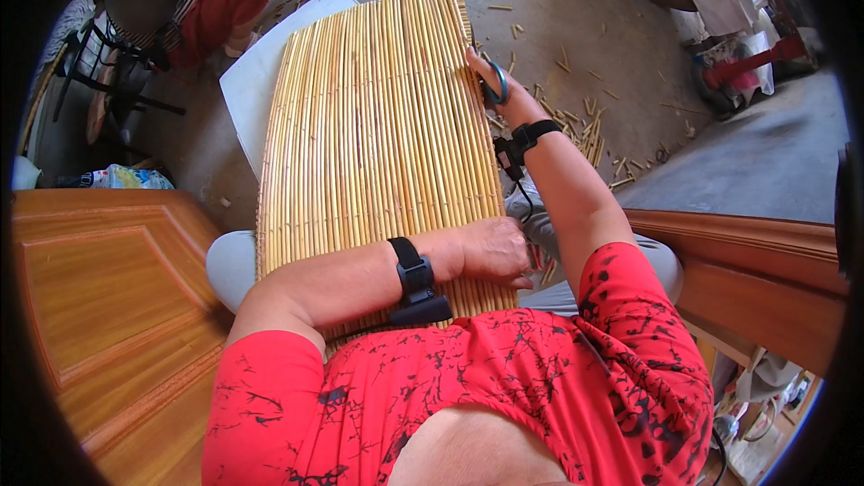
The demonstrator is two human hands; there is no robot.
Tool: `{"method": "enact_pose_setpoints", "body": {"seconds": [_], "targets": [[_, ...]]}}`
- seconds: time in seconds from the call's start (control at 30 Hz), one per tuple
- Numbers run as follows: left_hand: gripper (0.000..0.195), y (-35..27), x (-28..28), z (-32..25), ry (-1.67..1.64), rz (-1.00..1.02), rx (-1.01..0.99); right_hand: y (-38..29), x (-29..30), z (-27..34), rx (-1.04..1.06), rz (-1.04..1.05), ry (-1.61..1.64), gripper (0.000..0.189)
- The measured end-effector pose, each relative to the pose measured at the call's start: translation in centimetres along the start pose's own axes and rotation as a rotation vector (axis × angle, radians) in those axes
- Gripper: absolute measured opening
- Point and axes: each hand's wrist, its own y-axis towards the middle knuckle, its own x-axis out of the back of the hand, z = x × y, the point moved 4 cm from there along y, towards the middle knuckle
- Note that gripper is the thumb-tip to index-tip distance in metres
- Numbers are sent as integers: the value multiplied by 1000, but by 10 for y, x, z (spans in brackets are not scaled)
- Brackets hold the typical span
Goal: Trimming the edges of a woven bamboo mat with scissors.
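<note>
A mat of yellow reed-like stalks (378,121), bound by cross rows of stitching, lies across my lap and stretches away from me. Another layer of stalks shows at its far right corner. My left hand (496,251) crosses over the near part and curls at the right edge, its fingertips mostly hidden. Farther up that same edge is my right hand (487,74), thumb along the rim and fingers out of sight behind it. A teal ring-shaped band (499,84) sits around the right hand near the wrist. Both wrists wear black straps with small devices.
Cut stalk pieces (587,128) litter the concrete floor on the right. A pale board (246,81) lies beyond the mat. Wooden panelled doors (108,283) flank me. Another person (223,0) sits at upper left by a black metal chair (88,74). A red-handled object (756,64) stands at right.
</note>
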Motion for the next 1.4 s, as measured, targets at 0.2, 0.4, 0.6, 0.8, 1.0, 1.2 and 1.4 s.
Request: {"method": "enact_pose_setpoints", "body": {"seconds": [0.2,0.4,0.6,0.8,1.0,1.2,1.4], "targets": [[41,-5,-1,-2,-10,-8,19,-8,-15,2,-34,3,-26,70],[41,0,-3,2,4,6,2,9,-1,-9,-14,30,141,56],[39,0,-5,10,7,-17,1,-2,-6,6,-23,-30,182,48],[26,3,-5,6,58,-90,-56,-26,15,9,238,-71,-134,44],[38,-8,-11,-4,-40,-94,-85,-53,-17,21,9,-10,148,35],[37,7,13,-21,131,102,65,-52,-7,67,-29,-7,117,28],[33,26,68,-28,293,-24,-84,-77,-26,183,202,-25,-92,18]]}}
